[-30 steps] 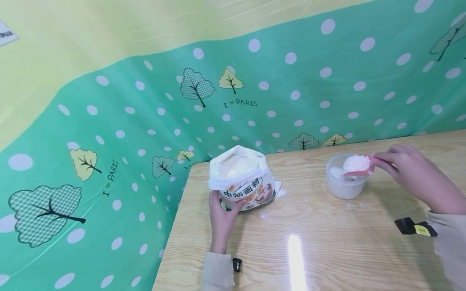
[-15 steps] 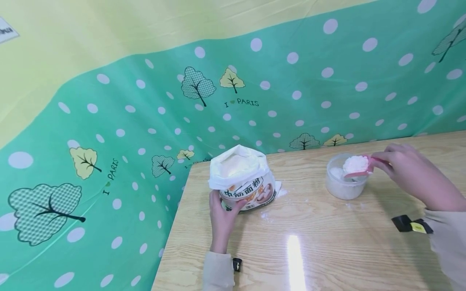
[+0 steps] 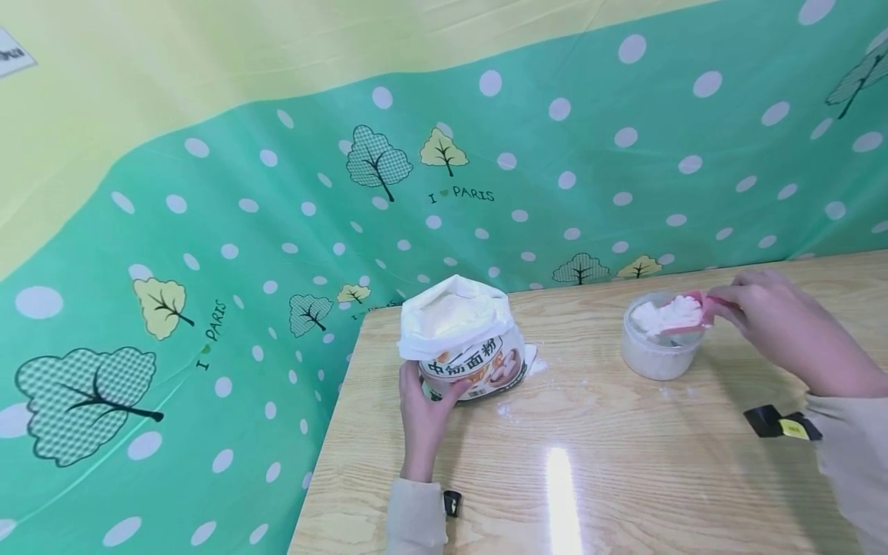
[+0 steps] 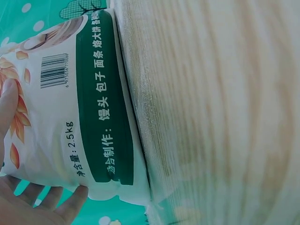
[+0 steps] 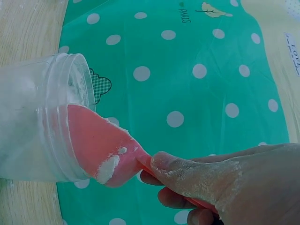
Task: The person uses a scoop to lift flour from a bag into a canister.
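Observation:
A flour bag (image 3: 479,362) with its top rolled open stands on the table at centre left. My left hand (image 3: 426,412) grips its near lower side, thumb on the front and fingers round the left edge; the left wrist view shows the bag's printed face (image 4: 56,108). To the right, my right hand (image 3: 777,324) pinches the handle of a pink scoop (image 5: 103,145) loaded with white flour (image 3: 676,313). The scoop is tilted over the mouth of a clear round plastic tub (image 3: 659,361), its front inside the rim. Flour dusts my right thumb (image 5: 187,176).
The wooden table (image 3: 499,478) carries spilled flour (image 3: 537,367) beside the bag. A green dotted curtain (image 3: 277,231) hangs right behind the table's back edge and down its left side. Light glares off the tabletop near the front.
My right hand has tipped the scoop, and flour now slides off its front into the tub. The left hand and the flour bag stay in place.

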The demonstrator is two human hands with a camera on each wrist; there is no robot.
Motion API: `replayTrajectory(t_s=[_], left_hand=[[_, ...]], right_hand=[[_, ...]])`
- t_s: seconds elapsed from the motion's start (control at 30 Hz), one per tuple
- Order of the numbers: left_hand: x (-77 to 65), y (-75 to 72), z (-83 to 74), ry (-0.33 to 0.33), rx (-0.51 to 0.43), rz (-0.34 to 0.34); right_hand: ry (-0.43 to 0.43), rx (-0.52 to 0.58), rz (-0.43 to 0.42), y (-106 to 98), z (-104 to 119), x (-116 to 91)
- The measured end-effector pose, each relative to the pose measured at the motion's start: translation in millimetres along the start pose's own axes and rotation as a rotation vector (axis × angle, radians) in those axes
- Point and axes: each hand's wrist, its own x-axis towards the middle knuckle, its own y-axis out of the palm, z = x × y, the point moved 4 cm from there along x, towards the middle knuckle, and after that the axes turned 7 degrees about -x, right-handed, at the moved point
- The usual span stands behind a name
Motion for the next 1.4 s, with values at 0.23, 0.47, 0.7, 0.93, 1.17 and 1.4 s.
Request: replayTrajectory(t_s=[0.23, 0.47, 0.7, 0.93, 1.17, 1.4], left_hand=[[1.0, -0.2, 1.0, 0.006, 0.001, -0.004], [0.9, 0.2, 1.0, 0.005, 0.006, -0.007], [1.2, 0.1, 0.7, 0.012, 0.005, -0.007], [0.4, 0.0, 1.3, 0.008, 0.009, -0.006], [1.1, 0.3, 2.6, -0.001, 0.016, -0.002], [0.5, 0.0, 1.3, 0.001, 0.007, -0.002]], right_hand=[[0.013, 0.002, 0.007, -3.9, 1.5, 1.6], [0.008, -0.008, -0.015, -6.9, 3.7, 3.0], [0.003, -0.023, -0.042, -8.7, 4.9, 2.5], [0.011, -0.018, -0.045, -9.9, 5.9, -1.0], [-0.007, -0.015, -0.102, -13.5, 7.5, -3.3], [0.036, 0.028, -0.073, -15.7, 5.3, -2.6]])
